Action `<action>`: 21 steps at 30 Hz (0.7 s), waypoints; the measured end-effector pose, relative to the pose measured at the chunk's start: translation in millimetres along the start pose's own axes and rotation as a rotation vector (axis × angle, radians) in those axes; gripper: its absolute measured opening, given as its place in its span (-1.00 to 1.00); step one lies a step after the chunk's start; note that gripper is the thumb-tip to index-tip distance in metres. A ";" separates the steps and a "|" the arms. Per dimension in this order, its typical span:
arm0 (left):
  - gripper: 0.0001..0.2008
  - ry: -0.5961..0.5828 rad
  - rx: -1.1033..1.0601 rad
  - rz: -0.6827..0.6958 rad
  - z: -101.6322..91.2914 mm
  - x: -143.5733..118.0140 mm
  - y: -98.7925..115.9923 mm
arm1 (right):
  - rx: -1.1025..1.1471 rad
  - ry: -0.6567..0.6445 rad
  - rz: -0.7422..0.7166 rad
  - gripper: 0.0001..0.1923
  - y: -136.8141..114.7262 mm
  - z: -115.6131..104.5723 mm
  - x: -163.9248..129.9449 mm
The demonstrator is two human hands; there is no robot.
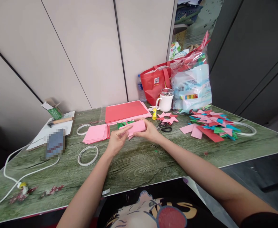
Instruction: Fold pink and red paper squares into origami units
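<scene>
I grasp the folded pink paper (136,127) with both hands: my left hand (116,141) pinches its left end, my right hand (150,132) its right end, above the table (141,164).

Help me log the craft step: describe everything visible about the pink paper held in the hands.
The pink paper is a folded, matte piece, roughly oblong, with a pointed flap below. It is held just above the green wood-grain table, tilted slightly. The left hand pinches its left end; the right hand holds its right end.
</scene>
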State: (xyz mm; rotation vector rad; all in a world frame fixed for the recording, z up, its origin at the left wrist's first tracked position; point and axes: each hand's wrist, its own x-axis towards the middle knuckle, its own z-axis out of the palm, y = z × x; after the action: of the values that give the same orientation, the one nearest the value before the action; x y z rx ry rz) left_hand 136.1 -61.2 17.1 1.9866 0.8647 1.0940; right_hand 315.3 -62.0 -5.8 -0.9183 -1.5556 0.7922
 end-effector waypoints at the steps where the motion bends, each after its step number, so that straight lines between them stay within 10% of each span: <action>1: -0.67 0.000 0.006 0.005 -0.2 0.0 -0.3 | 0.021 -0.022 0.008 -0.39 -0.8 -0.9 0.2; 21: -0.61 0.020 -0.119 -0.054 -7.3 4.0 -12.5 | 0.440 -0.096 0.196 -0.47 5.9 -6.2 5.2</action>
State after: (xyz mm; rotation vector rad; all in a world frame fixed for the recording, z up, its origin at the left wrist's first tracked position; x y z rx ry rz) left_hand 128.6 -49.5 11.5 1.8469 0.8391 1.1101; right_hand 321.7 -54.5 -7.5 -0.7187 -1.3066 1.2750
